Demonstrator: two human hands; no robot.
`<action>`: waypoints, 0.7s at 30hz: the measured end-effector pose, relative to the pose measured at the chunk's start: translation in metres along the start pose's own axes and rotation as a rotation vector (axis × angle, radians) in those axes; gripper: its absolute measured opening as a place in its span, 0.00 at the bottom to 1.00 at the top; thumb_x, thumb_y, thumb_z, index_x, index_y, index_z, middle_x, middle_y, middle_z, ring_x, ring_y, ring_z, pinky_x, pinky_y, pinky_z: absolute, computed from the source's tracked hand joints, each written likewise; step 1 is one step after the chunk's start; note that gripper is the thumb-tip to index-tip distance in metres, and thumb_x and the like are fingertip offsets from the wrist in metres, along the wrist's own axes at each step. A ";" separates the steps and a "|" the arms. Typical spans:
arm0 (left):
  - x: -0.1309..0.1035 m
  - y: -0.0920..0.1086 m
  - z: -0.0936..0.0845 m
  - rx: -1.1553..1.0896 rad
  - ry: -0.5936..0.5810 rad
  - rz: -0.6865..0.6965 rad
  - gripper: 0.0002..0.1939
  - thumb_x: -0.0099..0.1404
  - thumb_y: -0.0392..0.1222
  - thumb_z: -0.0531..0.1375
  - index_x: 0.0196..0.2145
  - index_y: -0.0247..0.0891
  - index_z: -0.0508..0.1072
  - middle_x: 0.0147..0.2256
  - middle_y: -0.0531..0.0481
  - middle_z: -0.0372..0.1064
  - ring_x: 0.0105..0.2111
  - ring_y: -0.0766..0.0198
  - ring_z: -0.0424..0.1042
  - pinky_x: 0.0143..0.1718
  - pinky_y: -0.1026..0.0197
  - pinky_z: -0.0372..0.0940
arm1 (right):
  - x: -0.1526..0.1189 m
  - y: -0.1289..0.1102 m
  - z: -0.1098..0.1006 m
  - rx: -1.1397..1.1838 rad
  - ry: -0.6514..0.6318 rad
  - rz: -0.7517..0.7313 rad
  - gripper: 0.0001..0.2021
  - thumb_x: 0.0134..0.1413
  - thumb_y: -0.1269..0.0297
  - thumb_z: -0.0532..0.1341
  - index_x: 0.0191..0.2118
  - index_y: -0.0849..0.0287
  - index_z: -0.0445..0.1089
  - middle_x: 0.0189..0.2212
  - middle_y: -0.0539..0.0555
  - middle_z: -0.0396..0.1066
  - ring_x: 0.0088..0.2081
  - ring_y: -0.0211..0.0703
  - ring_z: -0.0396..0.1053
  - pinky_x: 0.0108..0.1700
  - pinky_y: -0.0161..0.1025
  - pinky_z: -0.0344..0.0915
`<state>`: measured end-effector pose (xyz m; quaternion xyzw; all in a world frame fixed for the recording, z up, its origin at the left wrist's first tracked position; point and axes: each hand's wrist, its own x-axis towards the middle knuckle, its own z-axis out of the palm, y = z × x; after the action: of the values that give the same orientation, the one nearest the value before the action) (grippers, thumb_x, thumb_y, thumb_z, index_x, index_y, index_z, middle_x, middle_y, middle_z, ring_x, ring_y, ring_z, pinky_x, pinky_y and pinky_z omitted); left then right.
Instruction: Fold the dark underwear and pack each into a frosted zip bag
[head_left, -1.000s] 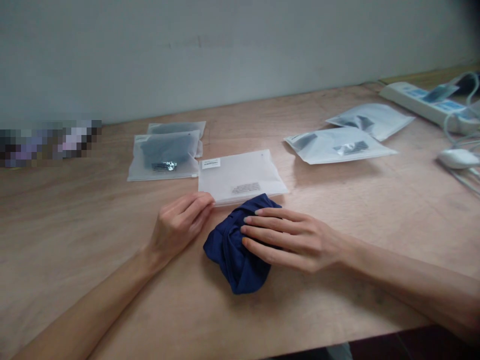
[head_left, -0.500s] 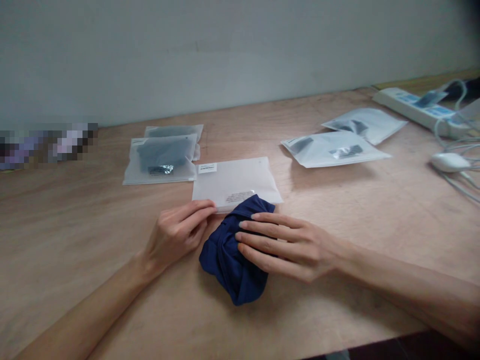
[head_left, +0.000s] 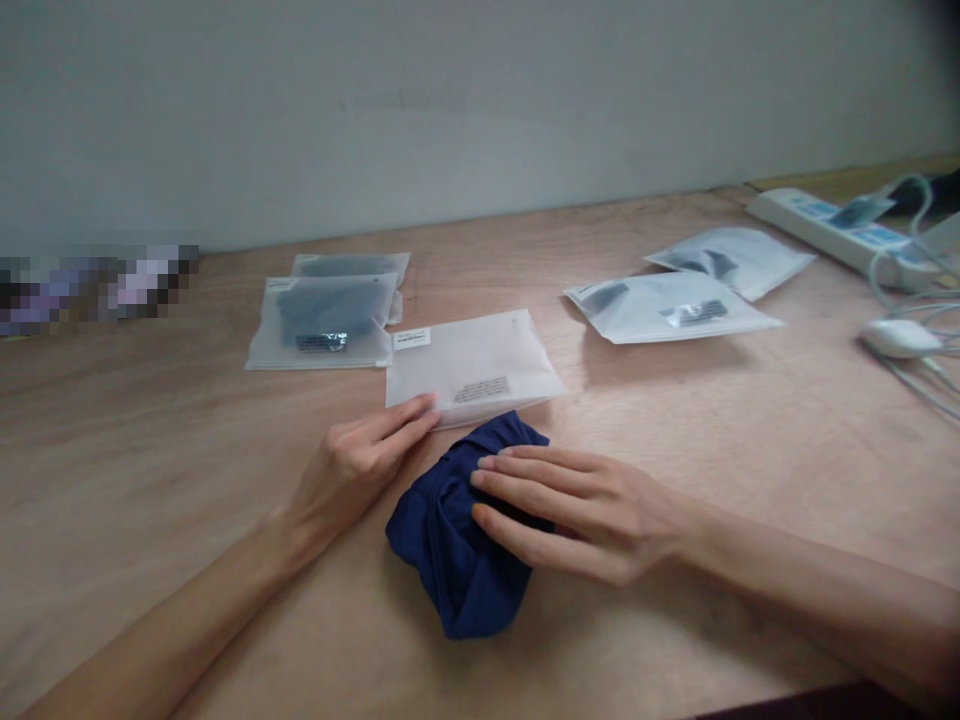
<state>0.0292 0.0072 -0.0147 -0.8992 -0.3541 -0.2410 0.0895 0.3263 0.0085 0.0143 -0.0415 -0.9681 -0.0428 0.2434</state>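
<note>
A crumpled dark blue cloth (head_left: pixel 465 540) lies near the middle of the table's front part. My right hand (head_left: pixel 577 510) rests over its right side, fingers on top and the thumb hidden beneath, gripping it. Just beyond the cloth is a frosted white bag (head_left: pixel 472 350) with a small label and printed text; it looks flat. My left hand (head_left: pixel 367 455) pinches the near left edge of this bag between its fingertips, to the left of the cloth.
Frosted bags with dark contents (head_left: pixel 326 315) overlap at the back left. Two more whitish bags (head_left: pixel 675 305) overlap at the right. A white power strip (head_left: pixel 847 235), a charger (head_left: pixel 900 338) and cables lie at the far right. A pale wall (head_left: pixel 480 110) stands behind the wooden table (head_left: pixel 150 450).
My right hand and the blue cloth have moved slightly nearer to me, away from the bag. The bag's near edge has lifted a little at the right. My left hand keeps its pinch.
</note>
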 end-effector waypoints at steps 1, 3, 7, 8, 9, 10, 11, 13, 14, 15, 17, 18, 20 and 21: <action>-0.001 0.000 -0.001 0.005 0.000 0.015 0.15 0.75 0.32 0.54 0.55 0.33 0.74 0.55 0.40 0.74 0.50 0.59 0.79 0.52 0.59 0.75 | 0.000 0.000 0.000 -0.011 -0.007 -0.006 0.16 0.70 0.73 0.52 0.56 0.68 0.72 0.55 0.64 0.75 0.59 0.49 0.72 0.63 0.46 0.69; -0.002 0.001 -0.001 0.008 0.004 0.025 0.16 0.74 0.31 0.56 0.57 0.32 0.72 0.55 0.41 0.75 0.51 0.59 0.78 0.54 0.59 0.74 | 0.001 -0.001 -0.001 -0.032 0.007 -0.025 0.16 0.69 0.72 0.53 0.56 0.68 0.73 0.54 0.63 0.76 0.58 0.49 0.72 0.63 0.46 0.69; -0.003 0.005 -0.001 -0.014 0.048 0.012 0.19 0.70 0.31 0.62 0.57 0.34 0.72 0.55 0.42 0.74 0.53 0.58 0.77 0.57 0.59 0.72 | 0.005 -0.005 -0.003 -0.079 0.058 -0.091 0.15 0.69 0.71 0.55 0.54 0.68 0.75 0.53 0.61 0.76 0.57 0.50 0.73 0.63 0.45 0.70; -0.002 0.006 -0.001 -0.022 0.064 0.018 0.19 0.69 0.31 0.62 0.57 0.34 0.72 0.55 0.42 0.75 0.53 0.58 0.77 0.56 0.59 0.72 | 0.006 -0.006 -0.003 -0.088 0.060 -0.105 0.15 0.69 0.71 0.55 0.54 0.69 0.75 0.53 0.61 0.76 0.57 0.50 0.73 0.63 0.45 0.70; -0.001 0.008 -0.001 -0.030 0.080 0.028 0.18 0.69 0.31 0.62 0.57 0.34 0.72 0.55 0.42 0.75 0.53 0.58 0.77 0.56 0.60 0.72 | 0.007 -0.006 -0.004 -0.096 0.064 -0.119 0.15 0.69 0.70 0.55 0.54 0.69 0.75 0.54 0.62 0.76 0.57 0.50 0.73 0.63 0.45 0.70; 0.000 0.010 -0.002 -0.040 0.090 0.040 0.18 0.69 0.31 0.62 0.56 0.33 0.72 0.54 0.42 0.75 0.53 0.57 0.77 0.55 0.60 0.73 | 0.007 -0.007 -0.004 -0.100 0.069 -0.130 0.15 0.69 0.70 0.55 0.54 0.69 0.75 0.54 0.62 0.76 0.57 0.50 0.74 0.63 0.44 0.69; 0.001 0.011 -0.004 -0.053 0.095 0.052 0.17 0.70 0.31 0.61 0.56 0.33 0.73 0.54 0.41 0.75 0.53 0.57 0.77 0.55 0.60 0.73 | 0.008 -0.008 -0.003 -0.100 0.072 -0.135 0.15 0.68 0.70 0.56 0.54 0.69 0.75 0.54 0.63 0.76 0.57 0.50 0.73 0.63 0.44 0.69; 0.003 0.013 -0.006 -0.080 0.096 0.073 0.17 0.70 0.29 0.60 0.56 0.32 0.72 0.55 0.41 0.74 0.54 0.57 0.76 0.56 0.59 0.72 | 0.008 -0.007 -0.002 -0.091 0.073 -0.130 0.15 0.68 0.70 0.56 0.53 0.70 0.75 0.54 0.63 0.75 0.57 0.50 0.73 0.64 0.44 0.68; 0.003 0.013 -0.008 -0.095 0.085 0.086 0.18 0.71 0.28 0.58 0.57 0.32 0.72 0.56 0.40 0.74 0.55 0.57 0.75 0.57 0.59 0.72 | 0.007 -0.007 -0.001 -0.089 0.062 -0.120 0.16 0.69 0.71 0.55 0.54 0.69 0.75 0.54 0.63 0.75 0.57 0.50 0.73 0.64 0.45 0.68; 0.003 0.013 -0.009 -0.111 0.065 0.103 0.18 0.71 0.27 0.57 0.58 0.32 0.71 0.56 0.40 0.73 0.56 0.56 0.74 0.59 0.58 0.71 | 0.007 -0.006 0.000 -0.092 0.039 -0.096 0.16 0.69 0.71 0.54 0.55 0.69 0.74 0.55 0.63 0.75 0.58 0.50 0.72 0.65 0.46 0.67; 0.004 0.012 -0.010 -0.143 0.017 0.143 0.20 0.73 0.27 0.55 0.61 0.31 0.69 0.58 0.39 0.71 0.59 0.55 0.72 0.61 0.56 0.69 | 0.005 -0.005 0.003 -0.114 -0.022 -0.018 0.17 0.69 0.72 0.53 0.58 0.67 0.71 0.58 0.65 0.72 0.61 0.51 0.69 0.64 0.47 0.67; 0.004 0.011 -0.011 -0.157 -0.003 0.160 0.21 0.73 0.28 0.54 0.62 0.31 0.67 0.59 0.39 0.70 0.60 0.55 0.71 0.62 0.54 0.69 | 0.003 -0.004 0.004 -0.130 -0.050 0.026 0.18 0.69 0.72 0.53 0.60 0.66 0.69 0.60 0.66 0.69 0.62 0.51 0.67 0.63 0.47 0.68; 0.005 0.009 -0.010 -0.165 -0.011 0.173 0.22 0.73 0.29 0.55 0.63 0.33 0.66 0.59 0.39 0.70 0.61 0.55 0.69 0.63 0.53 0.69 | 0.001 -0.004 0.006 -0.155 -0.090 0.114 0.20 0.67 0.74 0.54 0.62 0.67 0.65 0.63 0.70 0.65 0.64 0.54 0.65 0.60 0.47 0.71; 0.005 0.008 -0.009 -0.156 -0.004 0.171 0.23 0.72 0.29 0.57 0.63 0.33 0.65 0.59 0.39 0.70 0.61 0.55 0.69 0.63 0.53 0.69 | 0.000 -0.004 0.007 -0.161 -0.103 0.152 0.21 0.67 0.75 0.54 0.63 0.68 0.64 0.63 0.72 0.64 0.64 0.56 0.65 0.58 0.48 0.72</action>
<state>0.0349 0.0012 -0.0043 -0.9307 -0.2566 -0.2577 0.0388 0.3225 0.0047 0.0085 -0.1363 -0.9668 -0.0996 0.1919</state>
